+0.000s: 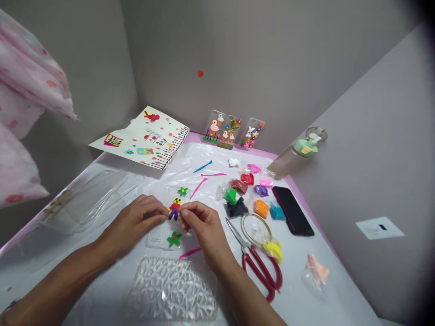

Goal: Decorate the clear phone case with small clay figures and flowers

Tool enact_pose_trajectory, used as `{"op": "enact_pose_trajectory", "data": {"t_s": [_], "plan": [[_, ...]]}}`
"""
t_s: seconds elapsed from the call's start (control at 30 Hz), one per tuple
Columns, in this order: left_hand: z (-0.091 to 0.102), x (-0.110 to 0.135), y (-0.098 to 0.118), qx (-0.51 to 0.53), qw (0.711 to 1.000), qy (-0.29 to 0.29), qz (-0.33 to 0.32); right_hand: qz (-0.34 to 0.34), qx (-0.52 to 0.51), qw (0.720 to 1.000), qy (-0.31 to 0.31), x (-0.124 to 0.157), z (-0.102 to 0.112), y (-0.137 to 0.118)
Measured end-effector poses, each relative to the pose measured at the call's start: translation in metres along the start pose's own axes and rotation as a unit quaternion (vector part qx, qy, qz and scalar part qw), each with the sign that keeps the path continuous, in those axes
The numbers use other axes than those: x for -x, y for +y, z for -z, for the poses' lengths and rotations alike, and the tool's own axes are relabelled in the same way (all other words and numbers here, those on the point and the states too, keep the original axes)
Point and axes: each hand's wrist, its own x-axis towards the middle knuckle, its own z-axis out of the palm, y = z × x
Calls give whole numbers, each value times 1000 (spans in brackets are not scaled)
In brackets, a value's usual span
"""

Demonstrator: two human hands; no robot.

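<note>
My left hand (137, 219) and my right hand (200, 222) meet over a clear phone case (159, 240) lying on the table. Between their fingertips is a small clay figure (175, 209) with a yellow head, red body and purple legs. Both hands pinch or press it; I cannot tell whether it is lifted or stuck to the case. A green clay flower with a red centre (174, 238) sits on the case below the figure. Another green flower (182, 191) lies just beyond the hands.
Red-handled scissors (258, 265), several clay packets (249, 194), a black phone (292, 210), pink and blue modelling tools (204, 174), a patterned clear sheet (173, 290), a bottle (294, 156), decorated cases (233, 131) and a decorated paper (146, 138) lie around.
</note>
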Motion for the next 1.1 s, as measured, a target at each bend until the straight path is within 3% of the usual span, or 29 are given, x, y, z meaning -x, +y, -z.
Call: {"op": "enact_pose_trajectory", "data": {"t_s": [0.63, 0.87, 1.1], "plan": [[0, 2, 0, -40, 999, -8, -19, -6, 5, 1000, 7, 1, 0, -2], [12, 2, 0, -48, 999, 7, -9, -27, -22, 999, 10, -1, -1, -1], [18, 1, -5, -60, 998, -23, -16, -29, -14, 999, 11, 0, 1, 0]]}}
